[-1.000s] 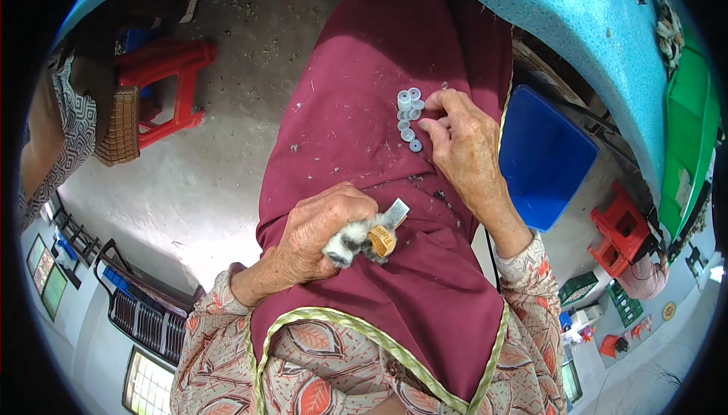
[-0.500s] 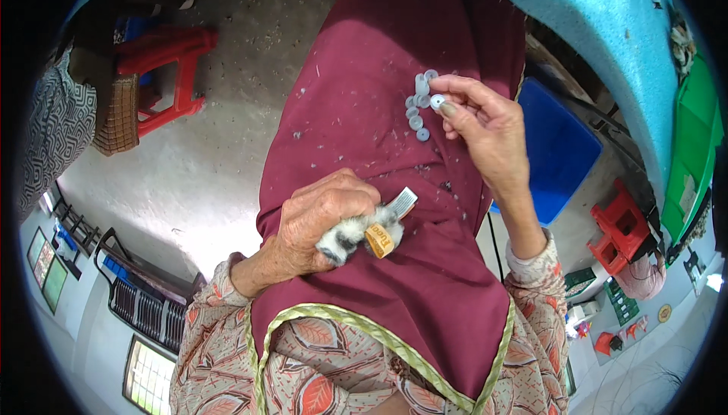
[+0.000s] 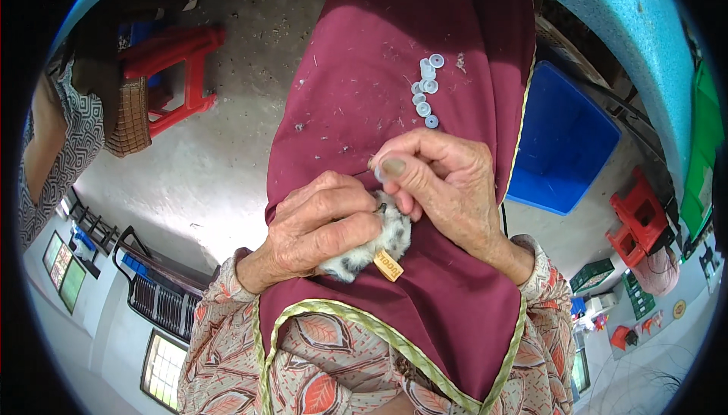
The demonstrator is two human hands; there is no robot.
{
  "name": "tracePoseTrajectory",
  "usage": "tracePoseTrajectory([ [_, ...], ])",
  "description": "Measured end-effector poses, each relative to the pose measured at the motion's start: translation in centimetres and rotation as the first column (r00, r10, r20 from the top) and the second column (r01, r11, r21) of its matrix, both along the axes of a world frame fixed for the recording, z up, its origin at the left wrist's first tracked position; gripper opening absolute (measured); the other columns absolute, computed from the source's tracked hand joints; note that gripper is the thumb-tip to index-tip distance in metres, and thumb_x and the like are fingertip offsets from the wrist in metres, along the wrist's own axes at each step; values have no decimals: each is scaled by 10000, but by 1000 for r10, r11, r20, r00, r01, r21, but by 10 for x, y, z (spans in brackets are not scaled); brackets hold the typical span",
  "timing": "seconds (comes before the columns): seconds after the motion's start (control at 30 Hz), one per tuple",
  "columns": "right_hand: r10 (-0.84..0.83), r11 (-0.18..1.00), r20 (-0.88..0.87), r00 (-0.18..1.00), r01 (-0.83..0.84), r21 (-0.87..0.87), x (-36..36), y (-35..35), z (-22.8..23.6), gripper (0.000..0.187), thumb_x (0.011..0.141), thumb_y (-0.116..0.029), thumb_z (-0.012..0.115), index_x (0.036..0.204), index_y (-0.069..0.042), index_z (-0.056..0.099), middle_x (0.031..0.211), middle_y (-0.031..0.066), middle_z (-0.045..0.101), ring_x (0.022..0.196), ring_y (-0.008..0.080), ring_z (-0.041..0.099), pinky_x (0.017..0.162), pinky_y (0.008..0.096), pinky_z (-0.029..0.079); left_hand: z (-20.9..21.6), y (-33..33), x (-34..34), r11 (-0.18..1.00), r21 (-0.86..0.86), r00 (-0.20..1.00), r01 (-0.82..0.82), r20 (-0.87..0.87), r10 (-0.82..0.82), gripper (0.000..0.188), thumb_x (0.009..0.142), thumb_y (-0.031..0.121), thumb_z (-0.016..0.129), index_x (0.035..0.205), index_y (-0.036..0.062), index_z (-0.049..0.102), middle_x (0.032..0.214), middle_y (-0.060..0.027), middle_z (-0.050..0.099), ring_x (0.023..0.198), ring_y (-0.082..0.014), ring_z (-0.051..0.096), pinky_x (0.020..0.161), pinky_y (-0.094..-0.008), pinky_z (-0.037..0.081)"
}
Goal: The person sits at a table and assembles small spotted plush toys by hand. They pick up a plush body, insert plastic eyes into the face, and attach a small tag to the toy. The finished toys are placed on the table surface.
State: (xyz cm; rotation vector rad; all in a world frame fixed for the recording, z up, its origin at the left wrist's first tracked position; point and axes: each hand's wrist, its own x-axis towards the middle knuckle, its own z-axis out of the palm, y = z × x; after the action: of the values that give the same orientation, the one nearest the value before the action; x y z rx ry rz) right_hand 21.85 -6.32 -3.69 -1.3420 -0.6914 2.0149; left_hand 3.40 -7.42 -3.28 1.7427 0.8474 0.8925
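My left hand (image 3: 322, 222) is closed around a small white and black plush piece (image 3: 393, 234) with a yellowish tag (image 3: 388, 265) hanging from it. Thumb and fingers of my right hand (image 3: 444, 184) pinch a small pale plastic disc (image 3: 381, 175), held right at the upper end of the plush. Both hands meet over my lap, on the maroon cloth (image 3: 356, 104). Farther up the cloth lies a wavy row of several translucent round discs (image 3: 425, 87), apart from my hands. The contact between disc and plush is partly hidden by my fingers.
A blue bin (image 3: 561, 142) stands on the floor to the right, near red stools (image 3: 641, 214). Another red stool (image 3: 186, 74) and a woven basket (image 3: 129, 119) are at the far left, beside a person in patterned clothing (image 3: 72, 127). A light-blue curved surface (image 3: 607, 6) borders the upper right.
My right hand has come down and left from the row of discs to the plush, carrying one disc. The plush has turned in my left hand, and its white label no longer shows.
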Motion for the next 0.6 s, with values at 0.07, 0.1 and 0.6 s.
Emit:
tracePoseTrajectory([
  [0.07,57,998,-3,998,-57,20,0,0,6,106,874,-93,639,871,10,666,652,-1,610,558,35,546,479,184,421,-2,-4,-1,1000,10,999,-23,25,23,369,525,42,723,880,-11,637,866,-118,582,732,-262,609,597,-338,517],
  [0.1,78,995,29,997,-80,58,0,0,8,107,871,-92,642,870,13,664,658,1,615,571,37,552,487,186,425,-2,-5,-1,1000,12,999,-25,23,25,372,523,43,723,881,-14,638,873,-119,581,733,-263,610,599,-340,519],
  [0.6,63,998,-101,993,-60,35,4,-14,2,130,884,-54,605,976,17,664,639,18,614,534,45,549,482,187,440,-6,-9,-4,993,21,992,-114,46,113,420,560,43,751,954,-30,628,892,-148,586,748,-285,618,610,-348,517],
])
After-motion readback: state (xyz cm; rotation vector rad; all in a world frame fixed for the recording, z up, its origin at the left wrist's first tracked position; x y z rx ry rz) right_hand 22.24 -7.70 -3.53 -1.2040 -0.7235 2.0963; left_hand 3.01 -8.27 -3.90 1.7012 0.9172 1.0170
